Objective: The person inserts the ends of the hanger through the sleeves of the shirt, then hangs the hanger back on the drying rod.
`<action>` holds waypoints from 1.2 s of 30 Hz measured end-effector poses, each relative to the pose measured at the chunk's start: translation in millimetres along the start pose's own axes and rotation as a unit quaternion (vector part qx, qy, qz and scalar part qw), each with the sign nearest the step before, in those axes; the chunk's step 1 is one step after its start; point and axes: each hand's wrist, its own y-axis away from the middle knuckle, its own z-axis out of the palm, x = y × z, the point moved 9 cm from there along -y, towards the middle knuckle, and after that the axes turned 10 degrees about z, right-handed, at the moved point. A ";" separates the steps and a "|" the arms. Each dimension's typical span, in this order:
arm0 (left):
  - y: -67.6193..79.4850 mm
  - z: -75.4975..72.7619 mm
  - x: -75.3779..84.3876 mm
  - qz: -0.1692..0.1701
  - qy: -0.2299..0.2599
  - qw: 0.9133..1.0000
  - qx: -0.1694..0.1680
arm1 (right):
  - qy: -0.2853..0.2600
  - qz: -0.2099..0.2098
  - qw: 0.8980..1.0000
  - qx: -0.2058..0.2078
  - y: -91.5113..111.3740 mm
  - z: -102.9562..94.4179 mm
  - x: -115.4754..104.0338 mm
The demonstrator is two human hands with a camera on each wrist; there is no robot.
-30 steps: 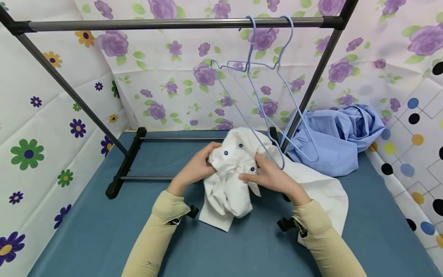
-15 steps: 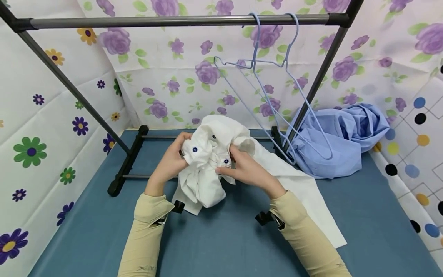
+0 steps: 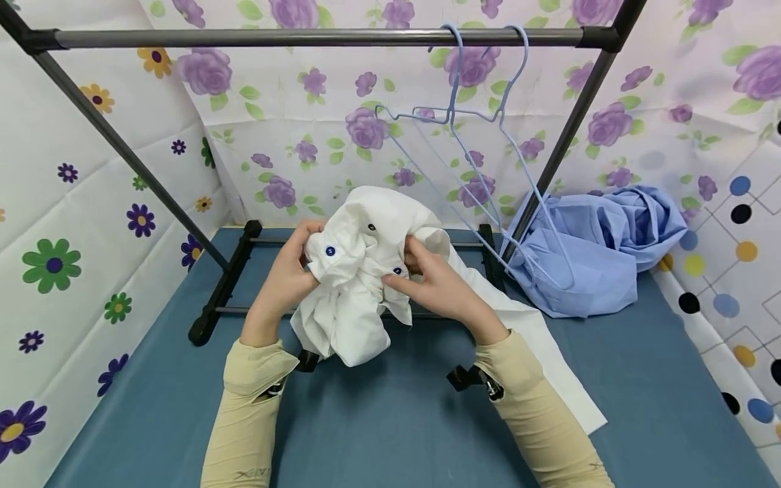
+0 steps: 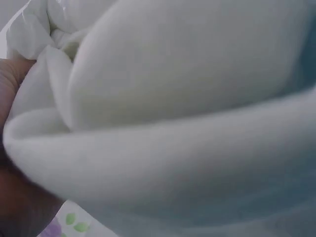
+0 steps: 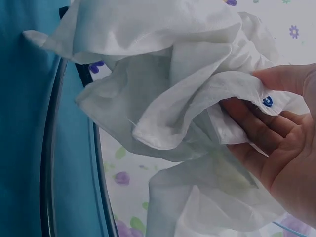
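Our left hand at nine o'clock grips, our right hand at three pinches, the white shirt between; we judge it gathered, not yet spread, hangers bare at two

Bright head view; left-wrist blur

Wht garment of matt, crinkly cloth w/ glossy plastic-look btns; rack bar smooth, semi-gloss metal-look.
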 end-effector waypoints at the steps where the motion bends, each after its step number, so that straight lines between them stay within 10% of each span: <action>1: -0.4 2.1 -0.1 0.001 -0.001 1.000 -0.003 | -0.004 0.002 1.000 0.000 0.8 -1.1 1.5; 19: 24.2 63.4 -59.9 0.088 -0.114 0.983 -0.114 | 0.076 0.086 0.993 -0.008 33.0 -1.9 80.5; 36: 65.7 156.7 -48.4 0.170 -0.333 0.897 -0.234 | 0.086 0.147 0.984 -0.059 71.9 2.4 135.1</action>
